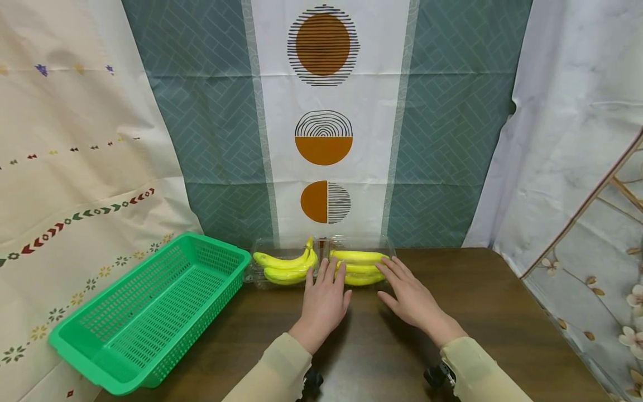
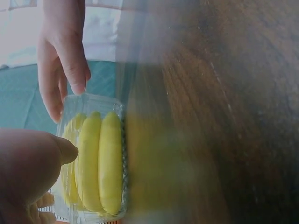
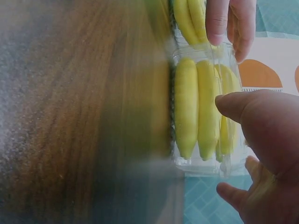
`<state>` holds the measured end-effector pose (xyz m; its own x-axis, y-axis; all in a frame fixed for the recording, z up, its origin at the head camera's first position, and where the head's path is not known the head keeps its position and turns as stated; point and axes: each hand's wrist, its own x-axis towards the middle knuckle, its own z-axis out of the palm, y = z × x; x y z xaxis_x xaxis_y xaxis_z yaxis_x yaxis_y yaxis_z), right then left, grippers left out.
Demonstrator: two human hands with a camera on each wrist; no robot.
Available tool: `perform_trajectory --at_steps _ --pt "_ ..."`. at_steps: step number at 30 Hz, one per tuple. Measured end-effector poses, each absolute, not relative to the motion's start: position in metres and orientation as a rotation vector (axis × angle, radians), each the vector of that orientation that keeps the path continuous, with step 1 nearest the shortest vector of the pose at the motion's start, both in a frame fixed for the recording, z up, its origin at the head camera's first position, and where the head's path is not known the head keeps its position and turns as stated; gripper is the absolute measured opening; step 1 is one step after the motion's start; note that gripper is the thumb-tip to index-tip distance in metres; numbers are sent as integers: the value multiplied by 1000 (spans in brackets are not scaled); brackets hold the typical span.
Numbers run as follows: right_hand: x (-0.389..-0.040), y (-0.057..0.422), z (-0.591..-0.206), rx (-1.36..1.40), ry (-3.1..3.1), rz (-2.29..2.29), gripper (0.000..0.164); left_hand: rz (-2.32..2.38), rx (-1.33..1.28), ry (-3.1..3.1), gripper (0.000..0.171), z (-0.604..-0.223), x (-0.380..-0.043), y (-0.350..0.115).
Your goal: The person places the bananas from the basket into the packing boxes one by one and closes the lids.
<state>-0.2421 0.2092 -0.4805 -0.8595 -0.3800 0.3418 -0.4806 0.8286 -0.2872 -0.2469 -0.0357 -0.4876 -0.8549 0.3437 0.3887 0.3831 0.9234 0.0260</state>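
Two clear plastic clamshell boxes stand side by side at the back of the table. Inside the right box [image 1: 361,242] lie several yellow bananas [image 1: 359,268]. The left box [image 1: 261,245] holds a bunch of bananas [image 1: 288,272] with its stem pointing up. My left hand [image 1: 324,304] reaches to the left end of the right box, fingers spread and fairly straight. At that box's right end is my right hand [image 1: 414,301], fingers loosely extended. Both wrist views show thumbs and fingertips close around the box's ends and top, not curled round it.
A green plastic basket [image 1: 201,324] with perforated sides stands at the left of the brown wooden table [image 1: 482,335], set at an angle. Patterned cloths hang behind the table and along both sides, the teal and white one [image 1: 326,100] directly behind the boxes.
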Motion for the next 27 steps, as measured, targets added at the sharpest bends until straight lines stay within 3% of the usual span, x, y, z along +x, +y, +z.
perform_trajectory --at_steps 27 --pt "-248 202 -484 637 -2674 510 74 -142 -536 -2680 69 -484 -254 -40"
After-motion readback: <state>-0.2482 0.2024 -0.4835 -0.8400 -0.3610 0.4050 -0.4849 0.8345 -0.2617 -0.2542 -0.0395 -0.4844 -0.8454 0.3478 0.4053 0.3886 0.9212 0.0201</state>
